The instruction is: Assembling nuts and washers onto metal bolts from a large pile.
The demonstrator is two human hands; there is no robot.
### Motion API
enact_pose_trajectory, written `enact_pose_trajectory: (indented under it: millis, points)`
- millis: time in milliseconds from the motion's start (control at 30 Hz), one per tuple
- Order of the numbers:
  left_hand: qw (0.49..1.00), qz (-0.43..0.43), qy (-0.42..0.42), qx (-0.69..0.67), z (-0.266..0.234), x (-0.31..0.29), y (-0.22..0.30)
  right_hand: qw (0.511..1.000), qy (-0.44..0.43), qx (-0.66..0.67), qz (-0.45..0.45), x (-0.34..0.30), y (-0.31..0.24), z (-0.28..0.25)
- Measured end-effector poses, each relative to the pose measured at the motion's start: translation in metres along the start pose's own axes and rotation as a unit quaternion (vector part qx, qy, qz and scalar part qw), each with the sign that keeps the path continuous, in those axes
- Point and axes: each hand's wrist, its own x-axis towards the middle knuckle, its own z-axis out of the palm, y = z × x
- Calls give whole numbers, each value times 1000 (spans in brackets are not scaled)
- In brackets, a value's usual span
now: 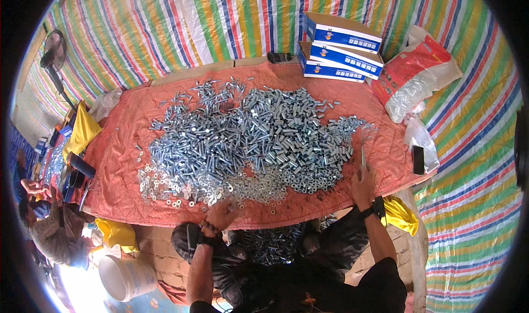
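A broad heap of metal bolts and sleeves point(248, 131) covers the middle of the red cloth. Along its near side lie loose flat washers point(165, 187), with a cluster of nuts point(308, 182) to their right. My left hand point(220, 215) is at the near edge of the cloth beside the washers. Its fingers are bent together, and what they pinch is too small to make out. To the right of the heap, my right hand point(362, 189) is closed around the lower end of a slim silvery metal rod point(363, 157), which points away from me.
Open blue-and-white boxes point(341, 51) are stacked at the back right, near a red-and-white sack point(416, 73). A phone point(418, 160) lies on a plastic bag at the right. At the left are a fan point(53, 51), a white bucket point(127, 277) and another person's hand point(33, 187).
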Motion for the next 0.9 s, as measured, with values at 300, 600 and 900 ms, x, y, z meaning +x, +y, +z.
enact_pose_trajectory:
  millis: [300,600,900]
  points:
    - [974,62,191,-108,10,160,25,993,-32,-11,-110,-62,-45,46]
    - [936,208,283,-13,18,376,67,991,-82,-12,-103,-61,-50,31]
    - [965,170,62,189,50,481,25,988,-150,-17,-37,-55,-68,24]
